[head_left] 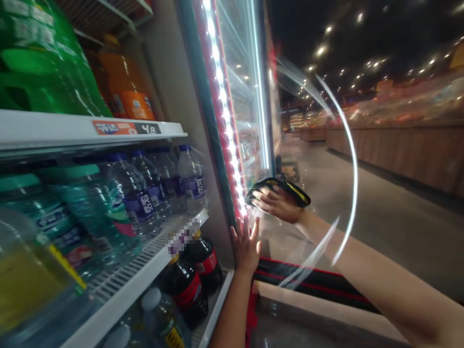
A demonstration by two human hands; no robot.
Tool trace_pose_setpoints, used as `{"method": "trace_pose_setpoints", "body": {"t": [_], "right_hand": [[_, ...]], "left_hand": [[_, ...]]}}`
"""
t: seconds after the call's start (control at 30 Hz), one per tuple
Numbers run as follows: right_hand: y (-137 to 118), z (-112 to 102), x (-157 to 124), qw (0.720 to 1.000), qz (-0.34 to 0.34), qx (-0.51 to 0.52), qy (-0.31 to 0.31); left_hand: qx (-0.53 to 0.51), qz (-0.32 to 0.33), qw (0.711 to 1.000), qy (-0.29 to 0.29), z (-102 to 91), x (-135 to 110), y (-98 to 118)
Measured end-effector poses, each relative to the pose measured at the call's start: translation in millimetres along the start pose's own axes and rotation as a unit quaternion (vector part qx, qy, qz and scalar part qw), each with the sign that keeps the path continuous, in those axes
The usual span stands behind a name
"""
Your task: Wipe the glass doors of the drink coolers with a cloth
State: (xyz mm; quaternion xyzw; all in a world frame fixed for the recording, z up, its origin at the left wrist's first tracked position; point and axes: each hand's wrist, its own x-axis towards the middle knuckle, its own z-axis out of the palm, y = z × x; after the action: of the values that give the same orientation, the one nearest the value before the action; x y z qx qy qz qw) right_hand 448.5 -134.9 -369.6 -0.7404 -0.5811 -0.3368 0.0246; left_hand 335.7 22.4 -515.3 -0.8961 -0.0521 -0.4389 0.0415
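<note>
My right hand [277, 202] lies over a dark cloth [299, 192] with a yellow stripe and presses it on the inside of the glass door [308, 159] of a drinks cooler. Fingers spread, my left hand [247, 246] rests against the cooler's edge, just below the lower end of a bright LED strip [225, 108]. It holds nothing. Curved white streaks and light reflections cross the glass around my right forearm. What lies under my right palm is hidden.
To the left, cooler shelves [105, 309] hold water bottles [139, 200], cola bottles [184, 285], a large green bottle [43, 58] and an orange soda bottle [130, 87]. The door's red-lined bottom edge [315, 275] runs below my right arm. Beyond the glass stands a long wooden display [398, 150].
</note>
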Motion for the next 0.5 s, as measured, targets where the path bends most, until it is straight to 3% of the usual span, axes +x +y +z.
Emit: {"method": "trace_pose_setpoints", "body": {"t": [0.13,0.23,0.33,0.5], "right_hand": [[14,-49,89,0.986,0.016,-0.051,0.159],[13,-58,126,0.97,-0.004,-0.083,0.229],[7,-45,131,0.971,-0.009,-0.094,0.219],[-10,-10,95,0.989,-0.064,-0.03,0.133]], "left_hand": [[-0.008,-0.018,0.999,0.033,-1.3,2,-14],[-0.003,-0.04,0.997,0.059,0.2,1,-23],[-0.003,-0.063,0.996,0.069,3.5,-3,-28],[0.003,-0.068,0.992,0.104,10.4,-15,-30]]}}
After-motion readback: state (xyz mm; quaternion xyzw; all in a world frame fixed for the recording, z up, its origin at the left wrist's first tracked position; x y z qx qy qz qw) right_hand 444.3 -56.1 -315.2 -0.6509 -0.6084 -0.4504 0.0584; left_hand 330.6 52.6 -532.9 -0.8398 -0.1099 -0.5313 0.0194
